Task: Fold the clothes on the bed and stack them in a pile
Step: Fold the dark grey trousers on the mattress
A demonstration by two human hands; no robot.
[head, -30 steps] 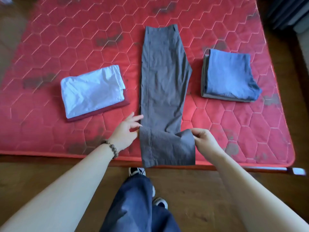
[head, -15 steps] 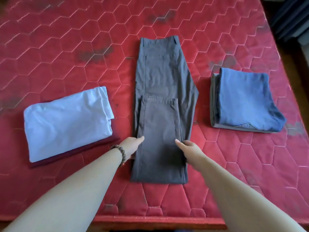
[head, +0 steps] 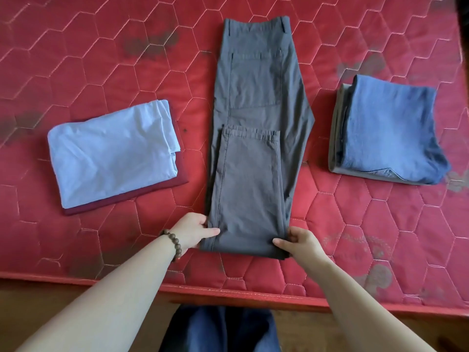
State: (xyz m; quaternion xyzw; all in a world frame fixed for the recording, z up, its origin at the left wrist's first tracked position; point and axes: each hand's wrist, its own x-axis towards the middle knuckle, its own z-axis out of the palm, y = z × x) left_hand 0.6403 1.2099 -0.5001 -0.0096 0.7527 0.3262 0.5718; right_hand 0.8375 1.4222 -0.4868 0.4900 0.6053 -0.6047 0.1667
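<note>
Grey trousers (head: 256,102) lie lengthwise in the middle of the red quilted mattress (head: 106,62), waistband far, legs folded back up over themselves. My left hand (head: 194,231) pinches the near left corner of the fold. My right hand (head: 297,241) grips the near right corner. To the left sits a folded pale blue garment (head: 111,153) on top of a folded dark red one (head: 152,191). To the right a folded blue denim piece (head: 390,130) rests on a folded grey piece (head: 336,138).
The mattress's near edge (head: 228,292) runs across the bottom, with wooden floor (head: 38,301) below it. My legs in dark blue trousers (head: 220,329) stand against that edge. A dark object (head: 463,26) shows at the far right.
The trouser legs were lifted from the bed's near edge and folded up over the thighs. Both hands then slid back from the sides to grip the new fold's near corners.
</note>
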